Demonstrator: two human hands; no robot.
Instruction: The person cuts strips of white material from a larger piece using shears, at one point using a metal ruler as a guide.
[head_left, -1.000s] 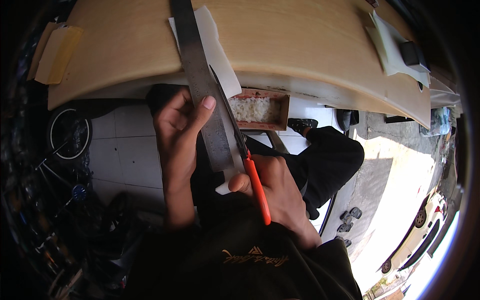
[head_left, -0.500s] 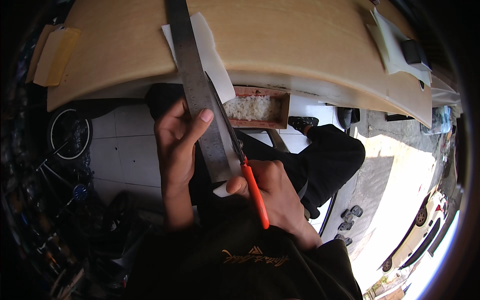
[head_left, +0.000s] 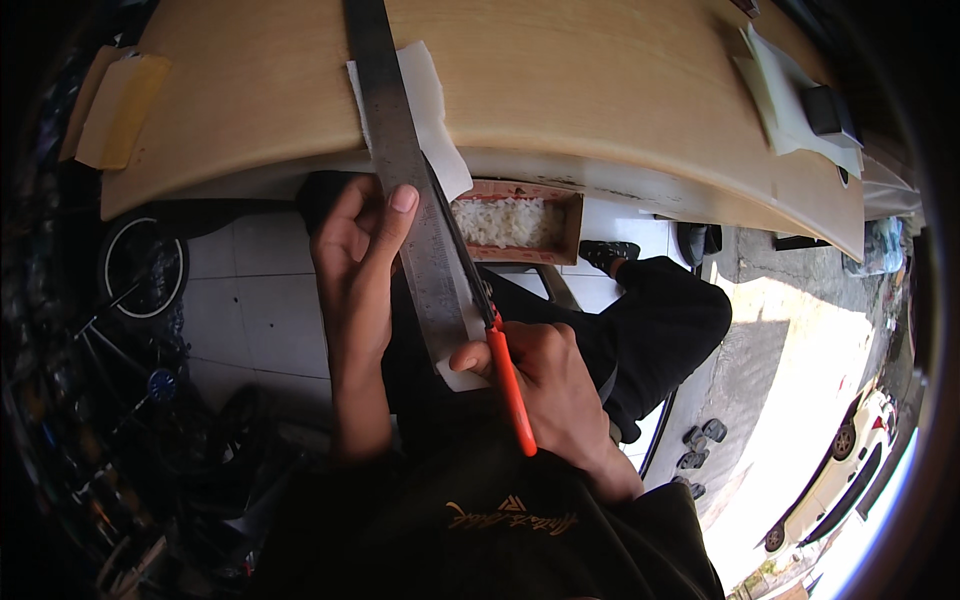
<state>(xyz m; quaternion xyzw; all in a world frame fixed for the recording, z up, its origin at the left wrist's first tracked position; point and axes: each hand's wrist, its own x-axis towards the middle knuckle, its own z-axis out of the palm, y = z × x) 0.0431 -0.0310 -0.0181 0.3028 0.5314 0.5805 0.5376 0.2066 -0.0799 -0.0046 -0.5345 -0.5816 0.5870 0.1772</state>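
A long steel ruler (head_left: 390, 125) lies along a strip of white paper (head_left: 428, 95), its far end over the table. My left hand (head_left: 362, 250) pinches the ruler and the paper beneath it, thumb on top near the middle. In my right hand (head_left: 550, 385) is a pair of scissors (head_left: 511, 390) with an orange-red handle and dark blades. The blades run along the ruler's right edge, against the paper. My right thumb rests by the near end of the ruler and paper. How far the blades are apart is hard to make out.
A wooden table (head_left: 580, 75) spans the far side. Below its edge stands an open cardboard box (head_left: 570, 225) holding white scraps (head_left: 510, 220). Folded yellow-brown card (head_left: 125, 110) lies at the table's left, white sheets (head_left: 785, 95) and a small black box (head_left: 828, 110) at its right.
The paper and ruler have shifted slightly to the right. The scissors' far tip sits a little nearer to me. Both hands keep their holds.
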